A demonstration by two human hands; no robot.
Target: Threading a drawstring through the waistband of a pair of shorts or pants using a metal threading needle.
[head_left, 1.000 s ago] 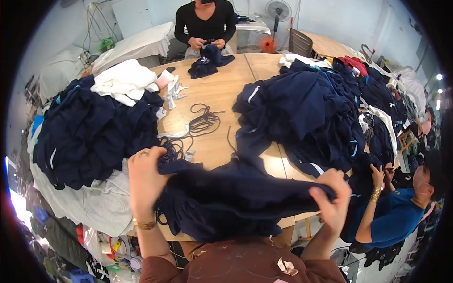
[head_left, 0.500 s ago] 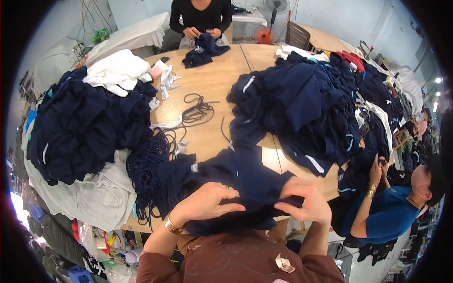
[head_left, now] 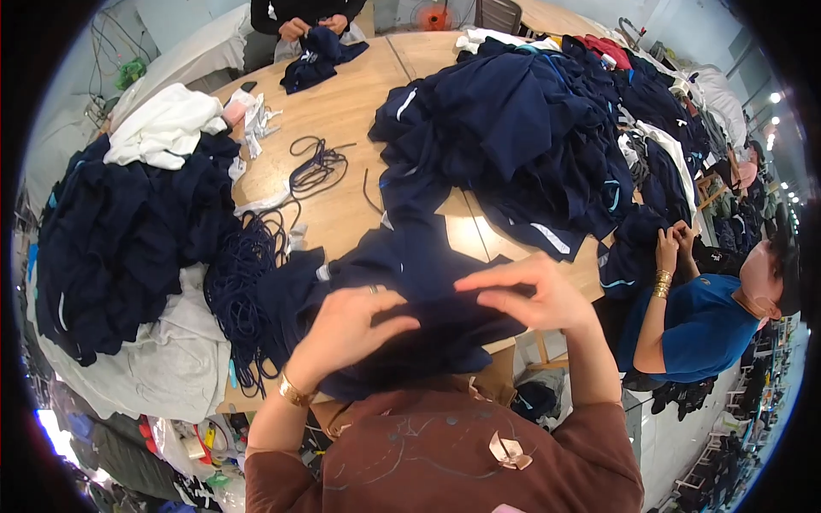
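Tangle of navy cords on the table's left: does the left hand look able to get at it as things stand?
Probably yes: the tangle of navy cords looks largely uncovered, left of the left hand, with only part of the navy garment lying between them.

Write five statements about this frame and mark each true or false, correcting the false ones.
1. The bare left hand and bare right hand are at a navy fabric garment. True.
2. A gold-coloured band bracelet circles the wearer's right wrist. False: the bracelet circles the left wrist.
3. A crumpled white cloth lies on the left-side navy garment heap. True.
4. The right-side co-worker wears red. False: that shirt is blue.
5. Loose dark cord lies on the pale wooden tabletop. True.
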